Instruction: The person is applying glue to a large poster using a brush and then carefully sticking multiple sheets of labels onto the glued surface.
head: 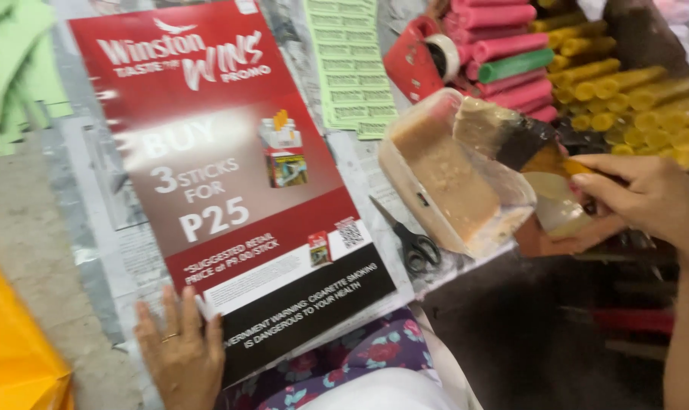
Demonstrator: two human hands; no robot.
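My left hand (pixel 179 346) lies flat, fingers spread, on the near left corner of a large red, white and black poster (pixel 223 175) spread over newspaper. My right hand (pixel 639 199) is at the right, its fingers closed on the handle of a wide paintbrush (pixel 511 137) with pale, paste-laden bristles. The bristles rest over the far edge of a clear plastic tub (pixel 454 178) filled with beige paste. The tub tilts at the table's right edge.
Black-handled scissors (pixel 413 239) lie next to the tub. Behind are a red tape dispenser (pixel 420 57), stacks of pink, green and yellow rolled paper (pixel 587 76), green printed slips (pixel 352 64), and an orange sheet (pixel 10 342) at the lower left.
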